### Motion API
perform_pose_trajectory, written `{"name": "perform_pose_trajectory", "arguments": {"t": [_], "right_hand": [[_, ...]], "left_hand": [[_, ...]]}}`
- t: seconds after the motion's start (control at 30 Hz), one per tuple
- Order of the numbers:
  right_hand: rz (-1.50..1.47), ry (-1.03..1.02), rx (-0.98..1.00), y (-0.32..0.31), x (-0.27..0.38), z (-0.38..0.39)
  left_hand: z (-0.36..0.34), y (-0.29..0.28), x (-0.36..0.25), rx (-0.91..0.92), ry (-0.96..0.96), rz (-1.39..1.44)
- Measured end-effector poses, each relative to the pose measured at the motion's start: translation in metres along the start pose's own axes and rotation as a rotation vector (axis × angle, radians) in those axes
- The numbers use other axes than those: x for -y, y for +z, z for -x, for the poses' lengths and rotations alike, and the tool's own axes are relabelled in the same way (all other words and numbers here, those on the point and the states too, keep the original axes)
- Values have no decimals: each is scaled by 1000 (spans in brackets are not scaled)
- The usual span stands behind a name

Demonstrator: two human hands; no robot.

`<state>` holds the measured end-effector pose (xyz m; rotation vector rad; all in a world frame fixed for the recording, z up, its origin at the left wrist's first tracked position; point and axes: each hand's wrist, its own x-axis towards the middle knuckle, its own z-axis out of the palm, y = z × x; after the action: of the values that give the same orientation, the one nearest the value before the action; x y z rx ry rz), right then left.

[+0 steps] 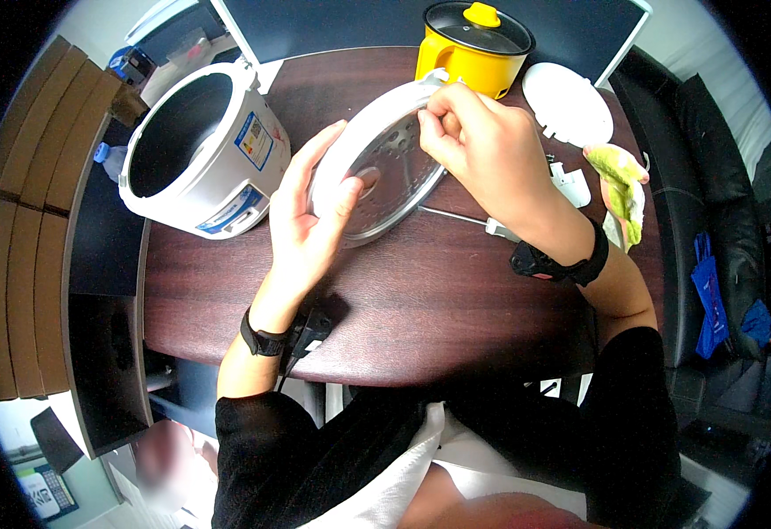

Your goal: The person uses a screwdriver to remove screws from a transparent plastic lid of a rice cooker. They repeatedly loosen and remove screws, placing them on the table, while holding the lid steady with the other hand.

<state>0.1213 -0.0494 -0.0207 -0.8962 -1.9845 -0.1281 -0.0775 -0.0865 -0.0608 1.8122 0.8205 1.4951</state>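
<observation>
My left hand (pixel 308 207) grips the rim of a round white rice cooker lid (pixel 350 139), thumb on the inner side and fingers behind. The lid is tilted above the table, its perforated metal inner plate (pixel 394 167) facing right. At the lid's upper right edge, the thumb and fingers of my right hand (pixel 482 141) are pinched together. Whatever sits between those fingertips is hidden. Beneath my right wrist lies a screwdriver (pixel 497 229), its thin shaft pointing left. The white rice cooker body (pixel 257 167) stands without a lid to the left of my left hand.
A yellow pot (pixel 456 63) with a glass lid stands at the back. Right of it are a white disc-shaped cover (pixel 570 104), a small white part (pixel 570 183) and a green-and-white cloth (pixel 616 181). A black plug (pixel 315 328) hangs near the table's front edge.
</observation>
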Motion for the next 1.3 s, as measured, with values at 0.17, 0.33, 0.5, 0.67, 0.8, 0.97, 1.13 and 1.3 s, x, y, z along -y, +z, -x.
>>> {"name": "perform_pose_trajectory", "arguments": {"t": [0.17,0.33,0.5,0.67,0.8,0.97,1.13,1.3], "right_hand": [[4,-36,-5,-1,-1,1],[67,-82,-2,0,-3,0],[-3,-30,9,1,-7,2],[25,87,20,-20,-29,4],[140,448,327,-46,-86,14],[224,674,711,-60,-172,52],[315,551,696,-70,-200,82],[365,581,745,-68,-215,92]], "left_hand": [[0,0,-1,-1,-12,-1],[-1,0,1,-18,-24,15],[-2,0,0,-39,-42,15],[-7,-10,13,-90,95,-238],[-7,-8,17,-190,-85,-6],[-8,-9,20,-191,-39,-96],[-9,-10,27,-203,-70,-89],[-10,-10,26,-221,-109,-29]]}}
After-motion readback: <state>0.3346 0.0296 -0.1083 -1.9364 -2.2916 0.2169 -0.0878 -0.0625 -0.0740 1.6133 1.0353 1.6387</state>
